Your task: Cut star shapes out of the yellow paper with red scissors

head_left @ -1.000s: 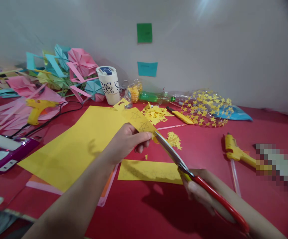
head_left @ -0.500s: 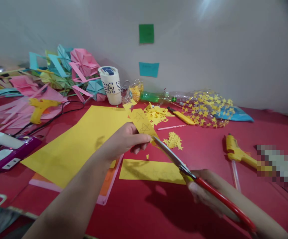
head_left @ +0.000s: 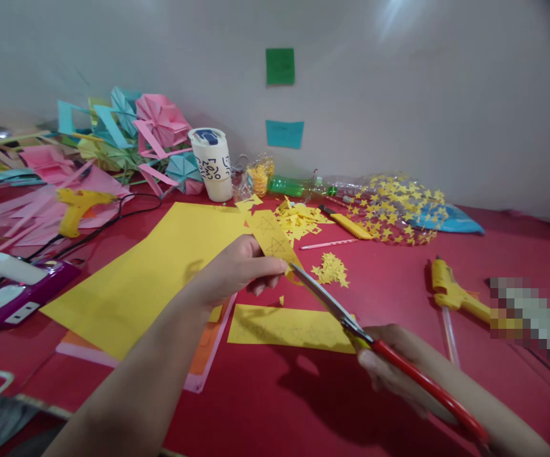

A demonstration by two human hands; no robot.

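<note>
My left hand pinches a yellow paper strip with stars drawn on it in pencil. Red-handled scissors are gripped in my right hand, their blade tips at the lower end of the strip, close to my left thumb. Below them on the table lies a second yellow strip with faint pencilled stars. Just right of the held strip is a small heap of cut-out paper stars. Behind it sits a pile of yellow paper scraps.
Yellow sheets lie at left, near a purple power strip and a yellow glue gun. Another glue gun rests at right. A white cup, folded paper flowers, a cutter knife and a star-covered plastic piece stand behind.
Very little differs. The held strip and the scissor tips have shifted slightly left; both hands keep their hold.
</note>
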